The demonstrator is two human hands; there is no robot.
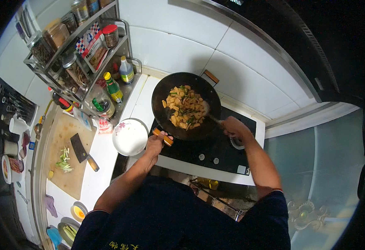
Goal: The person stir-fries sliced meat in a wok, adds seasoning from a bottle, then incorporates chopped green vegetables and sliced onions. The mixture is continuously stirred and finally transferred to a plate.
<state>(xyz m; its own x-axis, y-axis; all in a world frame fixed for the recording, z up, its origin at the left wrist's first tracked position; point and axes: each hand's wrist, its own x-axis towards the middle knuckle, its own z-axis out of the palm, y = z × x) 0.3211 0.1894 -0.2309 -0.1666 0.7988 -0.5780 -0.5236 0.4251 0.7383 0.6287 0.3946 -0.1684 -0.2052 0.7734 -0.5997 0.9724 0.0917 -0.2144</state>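
Note:
A dark wok (160, 90) is tilted over the black cooktop (182, 153), with diced pale meat (177, 103) and bits of green in it. My left hand (155, 144) grips the wok's wooden handle (167, 141) on the near side. A spatula (213, 118) reaches into the food from the right, its blade blurred and partly among the pieces. Around its shaft my right hand (236, 127) is closed, above the cooktop's right part. Just left of the wok stands a white plate (130, 139) with a flower print, close to my left hand.
At left a cleaver (79, 150) and chopped scallion (64, 161) lie on a cutting board (76, 184). A metal rack (124, 40) holds jars and bottles by the tiled wall (170, 43). A bowl with egg yolk (79, 213) sits lower left; a range hood (282, 50) overhangs the right.

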